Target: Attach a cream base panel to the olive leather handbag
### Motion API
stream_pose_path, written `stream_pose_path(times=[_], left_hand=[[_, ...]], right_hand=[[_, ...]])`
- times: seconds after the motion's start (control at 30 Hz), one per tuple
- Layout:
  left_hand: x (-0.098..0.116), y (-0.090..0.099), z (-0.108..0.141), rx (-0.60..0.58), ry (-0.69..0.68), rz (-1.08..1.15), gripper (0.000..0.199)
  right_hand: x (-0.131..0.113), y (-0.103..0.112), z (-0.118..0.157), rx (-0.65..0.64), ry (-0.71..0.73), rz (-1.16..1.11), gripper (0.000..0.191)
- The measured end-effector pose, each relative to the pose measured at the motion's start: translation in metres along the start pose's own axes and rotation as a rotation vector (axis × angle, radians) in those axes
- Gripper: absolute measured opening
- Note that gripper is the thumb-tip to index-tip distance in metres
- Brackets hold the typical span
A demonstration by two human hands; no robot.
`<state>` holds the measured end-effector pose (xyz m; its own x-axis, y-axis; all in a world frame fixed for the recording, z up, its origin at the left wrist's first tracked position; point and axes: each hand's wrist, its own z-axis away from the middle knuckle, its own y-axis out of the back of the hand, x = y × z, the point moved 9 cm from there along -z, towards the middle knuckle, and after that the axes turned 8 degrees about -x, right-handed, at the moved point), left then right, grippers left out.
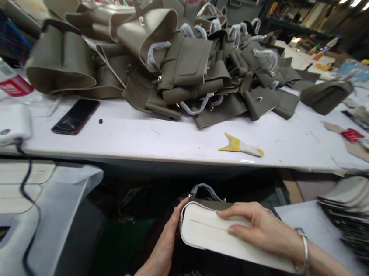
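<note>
Over my lap, below the table edge, is a grey-brown handbag [211, 203] with a plastic-wrapped handle [206, 186] on its far side. A long white panel [203, 228] with rounded corners and a dark line along it faces up at me. My left hand [168, 236] holds the bag's left end, its fingers along the edge and partly hidden. Across the white panel lies my right hand [260, 226], thumb and forefinger pressed on its surface; its other fingers are mostly out of sight.
A heap of grey-brown bags [186, 63] covers the back of the white table [178, 141]. Nearer me lie a yellow-and-white forked tool [240, 145] and a phone [76, 116]. A power bank [11, 124] trails a black cable [29, 196]. Stacked panels [366, 211] stand at right.
</note>
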<state>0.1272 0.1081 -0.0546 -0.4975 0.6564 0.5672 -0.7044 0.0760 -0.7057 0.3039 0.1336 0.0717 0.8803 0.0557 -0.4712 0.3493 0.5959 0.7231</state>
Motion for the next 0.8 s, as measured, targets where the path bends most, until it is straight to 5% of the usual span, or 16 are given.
stream_pose_path(times=[0.33, 0.8], left_hand=[[0.008, -0.004, 0.005, -0.028, -0.020, -0.066, 0.057], [0.027, -0.020, 0.012, -0.077, -0.071, -0.122, 0.075]], right_hand=[[-0.028, 0.009, 0.006, 0.098, 0.094, 0.078, 0.029], [-0.042, 0.007, 0.002, 0.075, 0.122, 0.191, 0.038]])
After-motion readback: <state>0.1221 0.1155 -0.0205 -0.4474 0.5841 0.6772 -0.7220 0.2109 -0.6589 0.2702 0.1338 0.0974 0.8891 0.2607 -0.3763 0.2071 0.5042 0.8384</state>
